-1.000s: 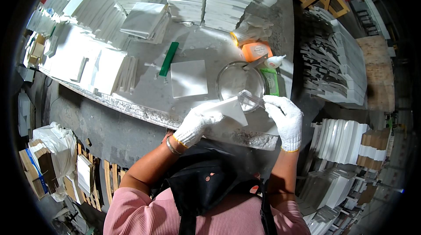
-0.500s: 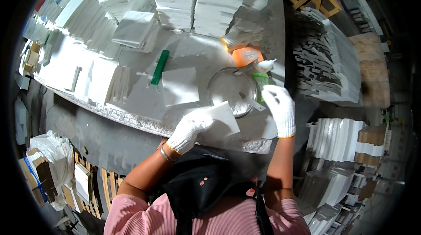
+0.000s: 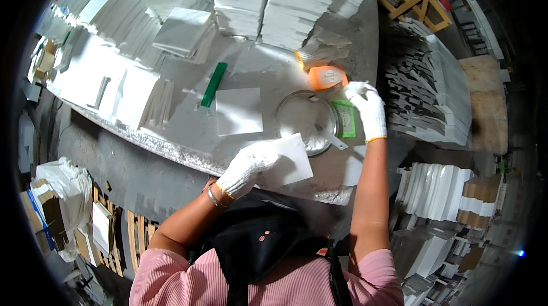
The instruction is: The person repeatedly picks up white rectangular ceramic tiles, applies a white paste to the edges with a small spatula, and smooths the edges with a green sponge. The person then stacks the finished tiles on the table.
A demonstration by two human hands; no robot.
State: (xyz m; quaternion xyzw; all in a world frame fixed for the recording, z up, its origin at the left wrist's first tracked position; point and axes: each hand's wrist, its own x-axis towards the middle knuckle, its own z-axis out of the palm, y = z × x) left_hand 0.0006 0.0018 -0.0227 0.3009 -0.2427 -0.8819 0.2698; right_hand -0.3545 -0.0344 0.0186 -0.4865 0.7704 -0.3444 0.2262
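Observation:
My left hand (image 3: pixel 248 168), in a white knit glove, pinches a white square tile (image 3: pixel 292 160) by its left side above the table's near edge. My gloved right hand (image 3: pixel 367 109) is closed beside the orange box (image 3: pixel 327 78), over the spot where a white nozzle bottle lay; the glove hides what is in the fingers. Left of it is a round metal dish (image 3: pixel 305 113) of white powder or paste, with a scraper (image 3: pixel 331 136) across its rim. A green packet (image 3: pixel 345 119) lies between dish and right hand. Another white tile (image 3: pixel 238 112) rests flat left of the dish.
A green bar (image 3: pixel 214 84) lies left of the flat tile. Tall stacks of white tiles (image 3: pixel 242 1) line the table's far side, with more stacked at left (image 3: pixel 128 98). A spare glove (image 3: pixel 311 57) lies behind the orange box. Stacked slabs (image 3: pixel 445 89) stand at right.
My right hand has moved up and away from me, from beside the green packet to the white bottle's place, covering it. My left hand still holds the tile. The view has shifted slightly.

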